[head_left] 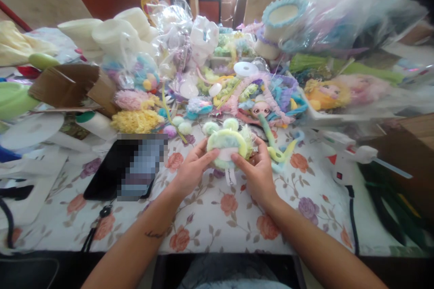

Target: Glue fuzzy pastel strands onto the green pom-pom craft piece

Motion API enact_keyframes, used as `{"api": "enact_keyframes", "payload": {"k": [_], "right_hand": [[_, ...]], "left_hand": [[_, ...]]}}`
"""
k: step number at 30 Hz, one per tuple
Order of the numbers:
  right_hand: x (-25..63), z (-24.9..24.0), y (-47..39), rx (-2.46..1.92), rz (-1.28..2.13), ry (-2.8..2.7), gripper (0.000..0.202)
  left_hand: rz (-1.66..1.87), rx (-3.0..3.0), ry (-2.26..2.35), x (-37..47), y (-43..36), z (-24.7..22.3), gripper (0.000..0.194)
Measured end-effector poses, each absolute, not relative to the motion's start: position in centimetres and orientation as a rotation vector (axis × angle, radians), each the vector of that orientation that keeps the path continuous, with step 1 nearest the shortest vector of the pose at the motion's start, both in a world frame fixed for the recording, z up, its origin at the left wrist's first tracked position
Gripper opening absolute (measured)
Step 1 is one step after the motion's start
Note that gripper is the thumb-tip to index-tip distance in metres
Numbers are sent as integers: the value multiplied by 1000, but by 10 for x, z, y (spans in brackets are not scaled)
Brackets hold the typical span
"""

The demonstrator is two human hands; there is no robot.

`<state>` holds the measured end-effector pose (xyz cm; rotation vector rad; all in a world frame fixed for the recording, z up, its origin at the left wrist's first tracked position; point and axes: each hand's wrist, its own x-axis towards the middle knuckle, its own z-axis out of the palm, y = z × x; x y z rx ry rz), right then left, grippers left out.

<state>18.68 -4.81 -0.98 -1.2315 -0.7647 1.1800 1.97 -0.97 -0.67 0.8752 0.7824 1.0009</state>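
Observation:
Between both hands, just above the flowered tablecloth [203, 230], is a small plush doll head [226, 144] in pale green, blue and white. Two fluffy pompoms top it, a yellow-green ring runs round it, and a white printed tag [231, 175] hangs below. My left hand [194, 169] grips its left side, thumb on the front. On the opposite side my right hand [256, 169] holds it, the thumb pressing near the white middle patch. The fingers behind it are partly hidden. Beyond the right hand lie yellow-green and blue plush strips [280, 151].
A dark tablet or phone [105, 167], partly blurred out, lies at left. At right sits a white glue gun [346, 153] with its cord. Behind are yellow yarn [137, 121], a cardboard box [73, 83], a doll face [261, 109] and a white tray [359, 115] of dolls.

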Motion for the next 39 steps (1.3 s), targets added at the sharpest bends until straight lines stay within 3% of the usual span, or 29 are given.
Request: {"api": "enact_keyframes", "payload": {"k": [8,17,22,27,30,34,39], "right_hand": [[180,-13,-40,-1099,1296,-703,88],[184,-13,-37,-1031,1399,-747,73],[224,0,-38,-1262,1010,-951,40],[284,12,-11,-1739,374,-1224,26],[297,7,11,-1827,361,-1289,18],[292,-3,25,-1871,394,-1318,32],[295,5,11,-1782,421,-1238,34]], "left_hand": [[986,646,790,22,-10,-3,73],[1077,310,974,26,1,12,38],[1269,208,908,13,13,20,38],[1373,157,860,2,18,23,38],[1355,143,845,4,16,23,37],[1329,132,856,11,12,20,36],[1283,137,887,13,9,18,34]]}}
